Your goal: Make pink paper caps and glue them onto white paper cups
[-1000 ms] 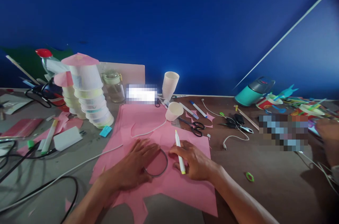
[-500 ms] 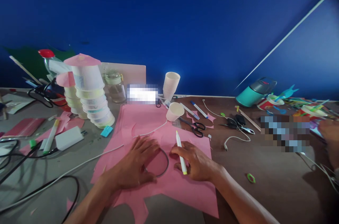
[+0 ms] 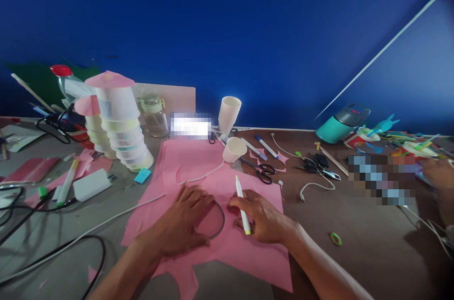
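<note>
Little has moved: both hands stay on the pink paper [image 3: 227,248], the marker [image 3: 243,205] tilted as before. A dark ring [image 3: 218,224] lies on the paper between them, pressed flat under the spread left hand [image 3: 184,226]; the right hand [image 3: 260,219] grips the marker just beside its right edge. Paper extends to the near table [image 3: 372,243] edge; bare table lies right, cables [image 3: 53,243] left, scissors [image 3: 260,170] and a tipped cup [image 3: 233,148] behind.

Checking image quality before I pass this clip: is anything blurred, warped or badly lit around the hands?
Head view: the left hand, right hand and pen on the pink paper are sharp and evenly lit; two patches are pixelated, beside the stacked cups and at the right; the frame's right corners darken, and the edges bow.
</note>
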A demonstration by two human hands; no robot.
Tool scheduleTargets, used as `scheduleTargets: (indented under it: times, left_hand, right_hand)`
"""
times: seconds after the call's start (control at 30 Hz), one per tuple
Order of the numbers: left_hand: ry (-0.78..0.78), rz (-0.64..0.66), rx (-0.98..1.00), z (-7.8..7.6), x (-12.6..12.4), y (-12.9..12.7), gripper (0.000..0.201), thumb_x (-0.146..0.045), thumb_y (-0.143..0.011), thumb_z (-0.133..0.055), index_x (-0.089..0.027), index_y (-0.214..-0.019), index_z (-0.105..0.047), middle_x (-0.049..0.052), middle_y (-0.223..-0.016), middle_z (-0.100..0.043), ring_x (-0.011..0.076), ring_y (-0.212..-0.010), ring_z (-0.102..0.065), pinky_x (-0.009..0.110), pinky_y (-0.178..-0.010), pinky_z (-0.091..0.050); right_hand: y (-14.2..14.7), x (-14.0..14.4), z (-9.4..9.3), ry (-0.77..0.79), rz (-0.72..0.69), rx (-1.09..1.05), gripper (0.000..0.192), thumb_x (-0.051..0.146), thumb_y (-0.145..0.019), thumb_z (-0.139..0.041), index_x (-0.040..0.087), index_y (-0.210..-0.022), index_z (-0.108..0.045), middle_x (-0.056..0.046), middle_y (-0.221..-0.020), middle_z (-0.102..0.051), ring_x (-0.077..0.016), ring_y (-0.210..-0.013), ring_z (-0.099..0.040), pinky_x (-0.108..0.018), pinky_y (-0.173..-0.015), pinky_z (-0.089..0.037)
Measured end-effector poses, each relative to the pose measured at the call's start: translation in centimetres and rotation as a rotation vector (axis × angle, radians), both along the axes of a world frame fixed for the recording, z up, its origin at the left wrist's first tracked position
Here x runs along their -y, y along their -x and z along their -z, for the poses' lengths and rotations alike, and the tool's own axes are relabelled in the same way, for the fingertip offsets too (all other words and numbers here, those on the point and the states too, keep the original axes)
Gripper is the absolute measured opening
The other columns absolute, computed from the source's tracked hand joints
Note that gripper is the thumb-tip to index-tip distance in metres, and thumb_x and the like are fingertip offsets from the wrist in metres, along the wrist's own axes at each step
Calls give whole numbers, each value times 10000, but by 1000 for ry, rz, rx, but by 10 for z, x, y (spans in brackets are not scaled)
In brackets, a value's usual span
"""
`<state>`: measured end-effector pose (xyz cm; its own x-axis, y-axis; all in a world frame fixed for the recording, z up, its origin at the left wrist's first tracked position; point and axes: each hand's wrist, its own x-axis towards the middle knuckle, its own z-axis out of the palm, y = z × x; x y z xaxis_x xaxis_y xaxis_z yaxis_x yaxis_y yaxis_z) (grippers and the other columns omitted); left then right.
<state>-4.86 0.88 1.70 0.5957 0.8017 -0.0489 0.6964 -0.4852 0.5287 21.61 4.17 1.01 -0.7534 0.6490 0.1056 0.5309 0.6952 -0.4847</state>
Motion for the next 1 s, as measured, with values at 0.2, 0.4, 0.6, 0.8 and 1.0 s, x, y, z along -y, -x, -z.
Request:
scheduleTargets:
  times: [0.2, 0.4, 0.6, 0.8, 1.0]
  left_hand:
    - [-51, 11, 21, 6, 0, 4, 818, -588, -710, -794, -243, -1397, -516, 143, -1360, -579, 375, -1320, -446, 647, -1168, -201]
    - [-77, 5, 8, 7, -1, 7, 756, -468, -710, -828, -248, -1368, -528, 111, -1347, -587, 350, -1327, -446, 603, -1171, -242]
    - [-33, -21, -68, 6, -3, 10, 788, -461, -721, -827, -226, -1404, -512, 140, -1419, -558, 391, -1393, -381, 646, -1162, -251]
    - [-90, -10, -43, 13, -1, 12, 796, -430, -710, -839, -257, -1412, -507, 130, -1410, -564, 385, -1377, -405, 636, -1157, -273]
    - [-158, -2, -32, 15, -1, 8, 796, -462, -718, -833, -262, -1416, -506, 123, -1371, -587, 377, -1324, -455, 631, -1159, -274]
  right_hand:
    - [0, 0, -1, 0, -9, -4, 269, 206, -783, -698, 211, -1042, -626, -73, -949, -719, -244, -886, -646, -350, -796, -507]
    - [0, -1, -1, 20, -3, -25, 278, 190, -782, -710, 216, -1042, -615, -62, -954, -728, -233, -885, -657, -334, -791, -501]
    - [1, 1, -2, 5, 2, 2, 271, 188, -771, -719, 204, -1024, -623, -63, -918, -726, -231, -840, -651, -329, -763, -502]
    - [0, 0, 2, -110, -39, -78, 212, 189, -809, -657, 213, -1011, -598, -53, -848, -715, -225, -798, -634, -351, -777, -500]
    - [-4, -4, 6, -166, -59, -133, 184, 203, -794, -631, 221, -973, -595, -56, -827, -704, -225, -779, -622, -364, -772, -491]
